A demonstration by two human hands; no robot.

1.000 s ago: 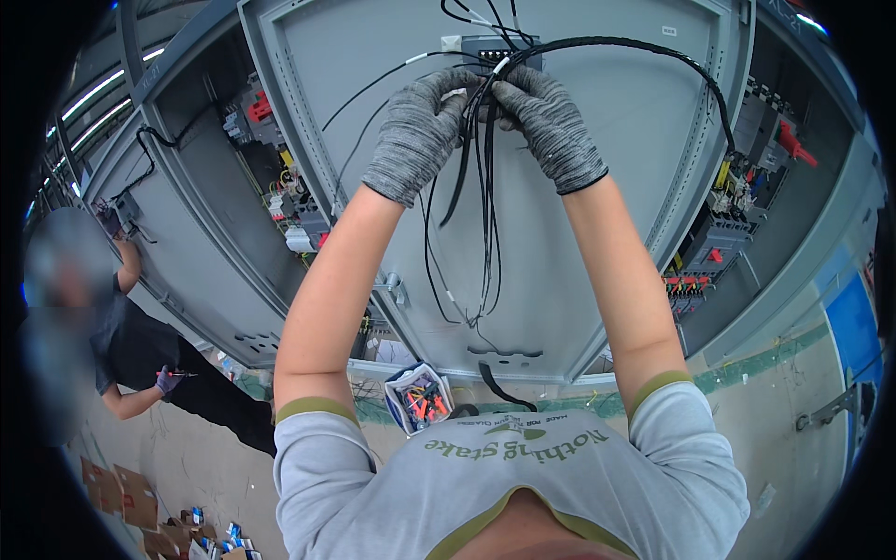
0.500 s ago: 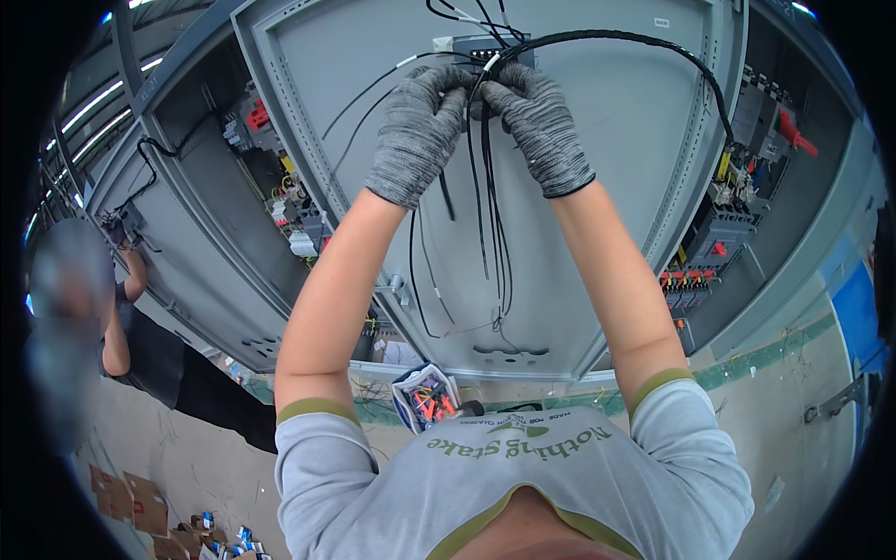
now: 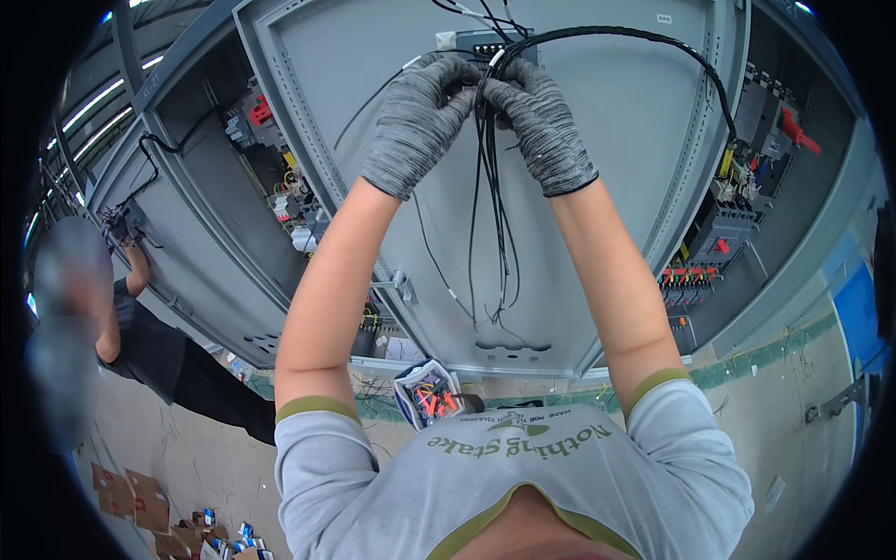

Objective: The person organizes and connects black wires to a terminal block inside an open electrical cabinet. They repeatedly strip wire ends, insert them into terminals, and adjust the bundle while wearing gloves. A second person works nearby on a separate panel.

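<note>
My left hand and my right hand both wear grey knitted gloves. They meet below a dark wiring device on the grey door panel, fingers closed around thin black wires. These wires hang down from between my hands, some with curled ends. A thick black cable bundle arcs from the device to the right. Another thin wire with a white sleeve bends away to the left, partly behind my left glove. My fingers hide the exact spot where the wires are gripped.
Cabinet bays with breakers and red handles flank the panel. Below it sits a white box of red and dark tools or parts. At left a person works on another door. Cardboard boxes lie on the floor.
A loose black wire that hung below my left hand no longer shows there; the hanging wires sit closer together. Both hands stay at nearly the same place, fingers slightly shifted.
</note>
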